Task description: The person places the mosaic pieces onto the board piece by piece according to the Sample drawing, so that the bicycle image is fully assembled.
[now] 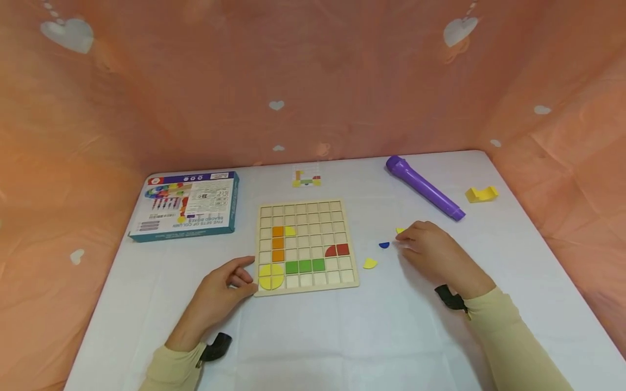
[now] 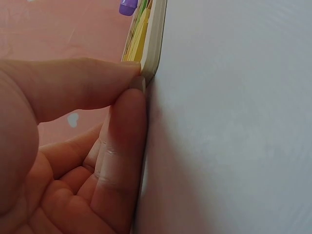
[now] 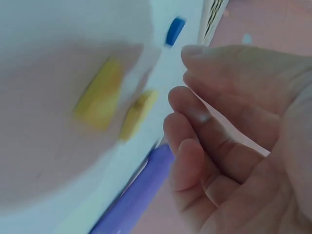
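At the left edge of a wooden grid board (image 1: 313, 218), my left hand (image 1: 220, 290) touches the rim with thumb and forefinger. The left wrist view has the thumb (image 2: 92, 87) at the board's corner. Orange, green, red and yellow flat pieces lie in the board's squares. My right hand (image 1: 430, 252) is over the table right of the board, its fingers loosely bent and holding nothing. Close to its fingertips are a yellow piece (image 1: 399, 231) and a blue half-round piece (image 1: 383, 245). Two yellow pieces show near it in the right wrist view, one blurred yellow piece (image 3: 99, 97) nearer the camera.
A yellow quarter-round piece (image 1: 370, 264) lies beside the board. Behind the board is a small pattern card (image 1: 306, 175). A flat printed box (image 1: 210, 201) lies at the back left. A purple microphone-shaped toy (image 1: 425, 187) and a notched yellow block (image 1: 481, 194) are at the back right.
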### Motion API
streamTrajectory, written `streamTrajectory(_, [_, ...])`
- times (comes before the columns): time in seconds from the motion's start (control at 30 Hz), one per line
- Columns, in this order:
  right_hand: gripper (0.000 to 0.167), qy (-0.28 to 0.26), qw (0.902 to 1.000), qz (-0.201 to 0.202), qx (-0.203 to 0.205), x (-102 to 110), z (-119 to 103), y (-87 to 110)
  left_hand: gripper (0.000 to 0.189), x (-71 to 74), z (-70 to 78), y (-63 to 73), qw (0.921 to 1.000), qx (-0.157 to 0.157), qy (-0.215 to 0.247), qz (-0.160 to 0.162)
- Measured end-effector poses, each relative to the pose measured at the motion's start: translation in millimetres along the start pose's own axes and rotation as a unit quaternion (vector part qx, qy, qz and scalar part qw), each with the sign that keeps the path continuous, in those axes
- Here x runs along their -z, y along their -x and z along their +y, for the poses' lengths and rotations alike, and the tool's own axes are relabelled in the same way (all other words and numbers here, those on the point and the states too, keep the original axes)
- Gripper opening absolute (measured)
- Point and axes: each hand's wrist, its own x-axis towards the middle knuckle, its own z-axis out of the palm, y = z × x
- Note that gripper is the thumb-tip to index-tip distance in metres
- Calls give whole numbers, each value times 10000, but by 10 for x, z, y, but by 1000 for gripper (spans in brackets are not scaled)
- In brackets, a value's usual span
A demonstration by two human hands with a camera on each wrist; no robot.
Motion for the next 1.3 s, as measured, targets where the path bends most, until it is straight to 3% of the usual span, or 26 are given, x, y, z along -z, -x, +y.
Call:
streamTrajectory(0.33, [22,44,10000,5,-77,4,200,183,60,23,-13,42,10000,27,61,51])
streamTrajectory(0.63, [19,56,9998,-58,-183,-35,252,259,60,16,-7,68,9999,38,150,18])
streamTrajectory(0.83, [17,-88,9997,-51,-224,-63,236,254,59,15,-2,67,9998,65,167,4])
streamTrajectory(1.0, [16,-162,9999,26,-19,-92,187,216,59,13,5,66,9998,59,195,4])
streamTrajectory(1.3, [16,-226,9994,30,255,-184,-57,25,60,6,20,46,9997,5,236,12])
